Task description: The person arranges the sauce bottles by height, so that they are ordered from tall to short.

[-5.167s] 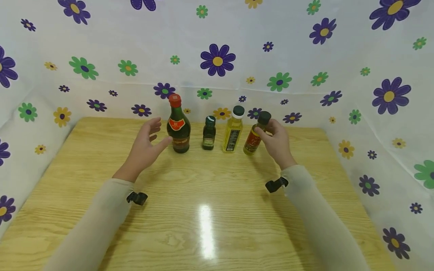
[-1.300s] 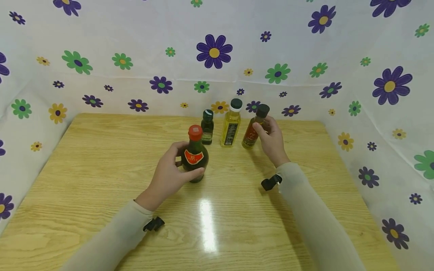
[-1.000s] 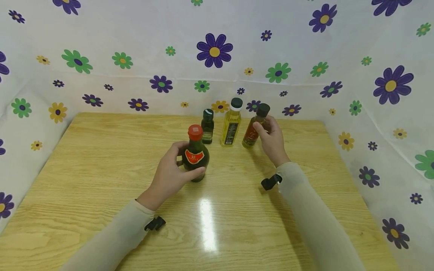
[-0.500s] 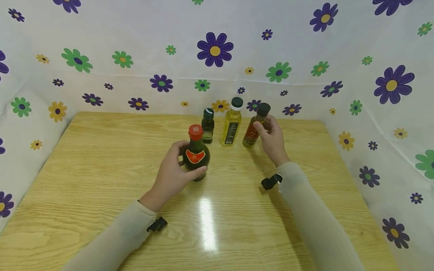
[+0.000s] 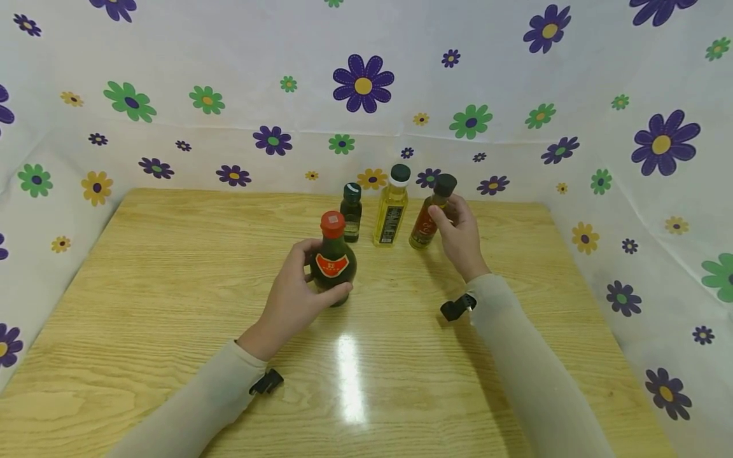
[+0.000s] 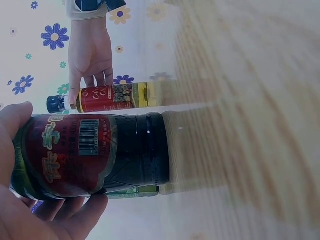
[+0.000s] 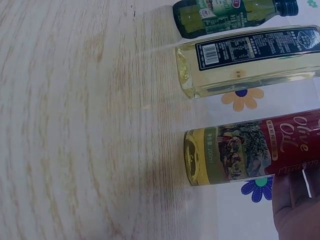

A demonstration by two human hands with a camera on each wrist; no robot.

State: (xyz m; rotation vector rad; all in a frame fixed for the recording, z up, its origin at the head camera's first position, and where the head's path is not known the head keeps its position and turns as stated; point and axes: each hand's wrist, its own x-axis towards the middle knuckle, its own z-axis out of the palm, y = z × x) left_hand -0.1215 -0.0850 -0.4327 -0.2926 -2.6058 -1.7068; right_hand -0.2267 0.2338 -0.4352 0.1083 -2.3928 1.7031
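Observation:
My left hand (image 5: 291, 294) grips the round body of a dark green glass bottle (image 5: 332, 266) with a red cap, thumb across its front. In the left wrist view this bottle bears a red label (image 6: 90, 155) with a barcode, and its base meets the tabletop. At the back right, my right hand (image 5: 462, 240) holds a small olive oil bottle (image 5: 424, 226) with a black cap and red label, thumb on the near side. The right wrist view shows that olive oil bottle's base (image 7: 195, 157) at the tabletop. Both bottles stand upright.
A clear bottle of yellow oil (image 5: 390, 216) stands left of the olive oil bottle. Beside it, a small dark green bottle (image 5: 351, 219) is partly behind the red-capped one. Flower-print cloth (image 5: 229, 57) walls the wooden table (image 5: 143, 305) at the back and sides.
Since the oldest frame, my left hand has taken hold of the red-capped bottle and brought it forward and right from the row. Lately it shifts only slightly right. The right hand keeps its hold.

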